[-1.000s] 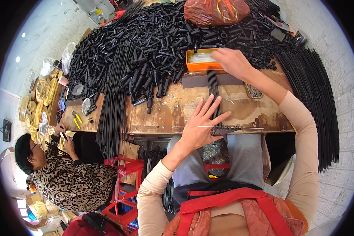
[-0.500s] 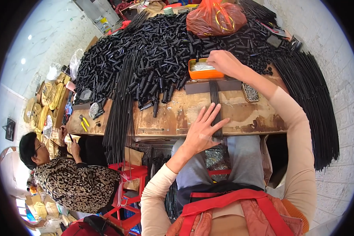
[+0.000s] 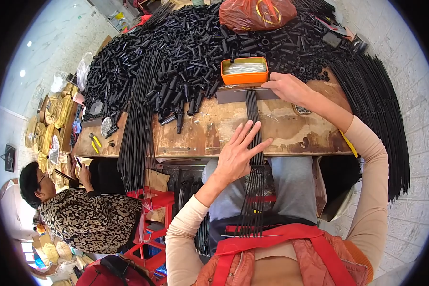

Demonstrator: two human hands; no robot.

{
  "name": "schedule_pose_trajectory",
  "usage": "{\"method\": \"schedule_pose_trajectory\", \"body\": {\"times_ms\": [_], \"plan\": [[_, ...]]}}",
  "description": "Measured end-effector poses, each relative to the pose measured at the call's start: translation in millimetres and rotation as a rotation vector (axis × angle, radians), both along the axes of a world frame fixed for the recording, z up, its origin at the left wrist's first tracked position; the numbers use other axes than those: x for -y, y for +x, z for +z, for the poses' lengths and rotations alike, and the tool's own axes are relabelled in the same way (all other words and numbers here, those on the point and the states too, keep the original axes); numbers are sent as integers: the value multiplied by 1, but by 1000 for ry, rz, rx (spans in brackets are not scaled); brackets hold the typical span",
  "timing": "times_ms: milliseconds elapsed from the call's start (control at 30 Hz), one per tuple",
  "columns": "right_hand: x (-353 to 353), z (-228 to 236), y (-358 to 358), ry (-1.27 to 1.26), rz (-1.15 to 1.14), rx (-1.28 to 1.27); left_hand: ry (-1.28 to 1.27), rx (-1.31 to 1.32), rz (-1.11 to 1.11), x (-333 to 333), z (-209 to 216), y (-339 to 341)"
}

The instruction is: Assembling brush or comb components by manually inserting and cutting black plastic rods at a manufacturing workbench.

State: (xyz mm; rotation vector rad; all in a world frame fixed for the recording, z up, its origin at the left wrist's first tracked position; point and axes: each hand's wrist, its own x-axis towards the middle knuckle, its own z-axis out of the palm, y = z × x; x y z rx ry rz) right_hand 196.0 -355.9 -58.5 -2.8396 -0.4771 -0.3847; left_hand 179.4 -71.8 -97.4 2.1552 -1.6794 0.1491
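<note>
My left hand (image 3: 238, 150) lies with fingers spread on a row of thin black rods (image 3: 253, 107), pressing them to the table. The rods' far ends rest on a long grey block (image 3: 272, 93); their near ends reach over my lap, where a thin metal rod (image 3: 271, 235) lies across them. At the far ends, my right hand (image 3: 288, 88) is closed in a pinch on a thin silvery metal rod (image 3: 243, 89) laid crosswise. Just beyond stands an orange tin (image 3: 245, 79) of similar thin metal rods.
A big heap of black tubular parts (image 3: 176, 57) covers the table's back, with a red plastic bag (image 3: 257, 14) on it. Bundles of black rods (image 3: 137, 119) hang off the front edge. Yellow-handled pliers (image 3: 95, 143) lie left. A co-worker (image 3: 81, 209) sits at the left.
My right hand has come from the tin toward me, to the rods' far ends, with a thin metal rod. The rods' near ends now show over my lap. My left hand stays on them.
</note>
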Motion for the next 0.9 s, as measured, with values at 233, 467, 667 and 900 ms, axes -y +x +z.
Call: {"method": "schedule_pose_trajectory", "body": {"times_ms": [233, 467, 667, 900], "plan": [[6, -12, 7, -69, 73, 89, 16, 8, 13, 3, 3, 0], [13, -3, 7, -178, 229, 284, 18, 4, 12, 1, 4, 0], [15, -11, 11, -146, 102, 151, 31, -27, 5, 3, 6, 0], [26, -9, 8, -85, 64, 163, 2, -27, 8, 2, 5, 1]]}}
